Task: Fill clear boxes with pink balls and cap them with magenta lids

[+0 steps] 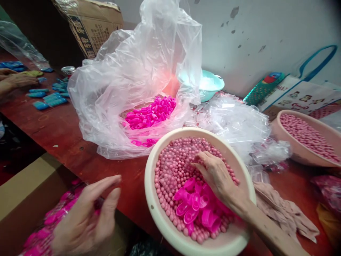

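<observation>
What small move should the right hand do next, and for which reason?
Probably the right hand should pinch a few round pink beads: it curls over them inside the cream round plastic bowl, while the left hand is open, apart from the bowl.

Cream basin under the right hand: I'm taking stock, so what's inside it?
Pink beads, with bright pink plastic pieces on top and clear plastic over some beads. The right hand hides part; the basin has its bottom covered.

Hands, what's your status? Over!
Left hand open, fingers apart. Right hand in round cream plastic bowl, grip unclear. Glossy pink round beads there, partly under bright-pink hollow plastic pieces.
</observation>
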Demonstrator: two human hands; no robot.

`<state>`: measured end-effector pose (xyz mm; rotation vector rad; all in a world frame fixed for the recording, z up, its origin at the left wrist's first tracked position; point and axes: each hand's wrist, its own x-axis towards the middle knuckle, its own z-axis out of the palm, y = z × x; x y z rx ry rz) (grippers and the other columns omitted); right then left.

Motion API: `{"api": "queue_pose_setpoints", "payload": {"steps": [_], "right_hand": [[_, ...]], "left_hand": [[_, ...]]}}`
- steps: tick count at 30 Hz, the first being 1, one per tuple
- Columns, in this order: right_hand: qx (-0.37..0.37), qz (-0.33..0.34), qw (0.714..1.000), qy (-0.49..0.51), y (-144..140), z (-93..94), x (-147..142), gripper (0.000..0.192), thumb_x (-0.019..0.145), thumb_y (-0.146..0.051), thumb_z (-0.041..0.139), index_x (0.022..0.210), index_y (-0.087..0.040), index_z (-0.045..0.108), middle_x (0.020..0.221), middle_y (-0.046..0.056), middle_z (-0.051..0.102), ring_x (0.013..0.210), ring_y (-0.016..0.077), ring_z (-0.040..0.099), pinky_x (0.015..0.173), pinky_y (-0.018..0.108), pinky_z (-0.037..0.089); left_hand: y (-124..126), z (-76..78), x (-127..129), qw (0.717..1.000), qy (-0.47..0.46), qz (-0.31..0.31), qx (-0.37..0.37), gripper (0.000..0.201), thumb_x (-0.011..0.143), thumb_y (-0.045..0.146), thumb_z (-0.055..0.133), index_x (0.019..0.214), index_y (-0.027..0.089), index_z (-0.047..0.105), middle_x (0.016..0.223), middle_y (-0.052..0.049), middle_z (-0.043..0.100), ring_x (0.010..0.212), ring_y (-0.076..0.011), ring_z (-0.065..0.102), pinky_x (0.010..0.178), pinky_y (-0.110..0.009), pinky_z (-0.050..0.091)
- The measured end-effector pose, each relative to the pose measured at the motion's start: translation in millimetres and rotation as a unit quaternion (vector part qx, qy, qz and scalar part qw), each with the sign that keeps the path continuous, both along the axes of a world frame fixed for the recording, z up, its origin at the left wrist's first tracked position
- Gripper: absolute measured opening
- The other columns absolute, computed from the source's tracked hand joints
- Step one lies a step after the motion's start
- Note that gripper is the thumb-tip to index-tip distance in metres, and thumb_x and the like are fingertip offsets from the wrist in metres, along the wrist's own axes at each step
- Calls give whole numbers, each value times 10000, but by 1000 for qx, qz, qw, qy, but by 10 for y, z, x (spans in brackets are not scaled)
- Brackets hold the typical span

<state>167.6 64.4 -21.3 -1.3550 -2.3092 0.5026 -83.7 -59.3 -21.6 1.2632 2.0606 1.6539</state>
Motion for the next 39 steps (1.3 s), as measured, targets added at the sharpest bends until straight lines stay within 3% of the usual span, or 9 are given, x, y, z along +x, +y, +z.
{"api": "queue_pose_setpoints", "payload": {"steps": [4,11,15,17,21,27,30,33,39], "right_hand": [[-3,4,999,41,58,61,77,143,829,-203,575,688,-180,564,679,8,593,652,154,551,625,274,406],[-111,62,975,182,-87,423,-3,143,861,-265,547,765,-183,613,695,-21,606,631,116,544,569,236,394],[-106,48,985,130,-79,301,3,158,888,-272,496,817,-178,602,749,4,603,672,135,551,604,256,421],[-86,100,990,44,-119,149,31,67,840,-208,561,868,-189,619,806,20,612,725,159,568,662,289,449],[-28,189,982,6,-346,-155,120,307,901,-128,383,1112,-245,571,1047,62,631,1011,188,568,894,345,459],[56,148,987,2,-428,-254,378,411,924,-189,316,1317,-257,414,1384,90,428,1293,209,363,999,377,399],[6,62,998,-14,-261,-133,388,242,902,-245,395,1055,-221,580,1097,108,605,1014,235,571,837,384,485],[-106,-10,994,35,-142,21,286,177,880,-298,464,747,-194,517,753,41,582,694,185,558,656,343,480],[-290,-7,895,339,-239,238,120,166,875,-355,515,951,-208,530,888,16,594,836,151,567,748,276,471]], "left_hand": [[328,131,482,977,38,-208,-34,231,793,181,602,1019,217,635,1011,-15,656,932,-178,604,854,-273,441],[658,126,837,855,-255,-422,-159,319,836,250,558,1153,214,545,1059,-57,626,951,-192,592,818,-288,480],[663,121,832,841,-351,-387,-141,168,841,221,557,1002,182,585,875,-15,610,793,-125,571,711,-214,483],[652,90,797,843,-365,-372,-132,149,835,216,572,978,177,583,874,-12,597,796,-123,564,710,-212,484],[655,27,761,830,-393,-377,-121,166,838,199,570,1002,176,581,906,-22,598,852,-135,567,763,-234,487],[660,29,765,818,-434,-361,-111,192,843,200,563,1034,189,566,931,-29,604,852,-135,570,754,-235,496],[653,25,754,830,-407,-367,-106,174,847,209,555,1020,202,574,947,-23,593,865,-141,559,747,-235,485],[643,4,742,837,-361,-388,-133,210,846,209,553,1055,224,567,979,-14,593,912,-152,547,813,-256,455],[623,-17,708,837,-289,-419,-202,264,850,253,550,1113,273,565,990,16,601,938,-158,542,867,-271,416]]}}
